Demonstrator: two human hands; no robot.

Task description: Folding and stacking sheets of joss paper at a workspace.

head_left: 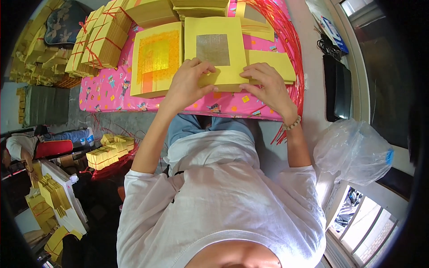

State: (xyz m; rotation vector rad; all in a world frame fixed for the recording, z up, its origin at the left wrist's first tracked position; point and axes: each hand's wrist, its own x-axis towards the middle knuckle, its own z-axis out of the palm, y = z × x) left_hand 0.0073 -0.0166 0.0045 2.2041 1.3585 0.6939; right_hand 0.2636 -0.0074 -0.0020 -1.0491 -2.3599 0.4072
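A stack of yellow paper with a grey-silver square on its top sheet lies in front of me on the pink table. At its near left corner, my left hand grips the edge, fingers curled on top and thumb at the front. My right hand, with a beaded bracelet at the wrist, pinches the near right corner in the same way. Left of it, a second yellow stack has an orange patch and a gold square on top. Plain yellow paper lies by my right hand.
Bundles tied with red string stand at the table's far left. Loose red strings hang along its right edge. A clear plastic bag is at the right. On the left, another person sits by more yellow paper stacks.
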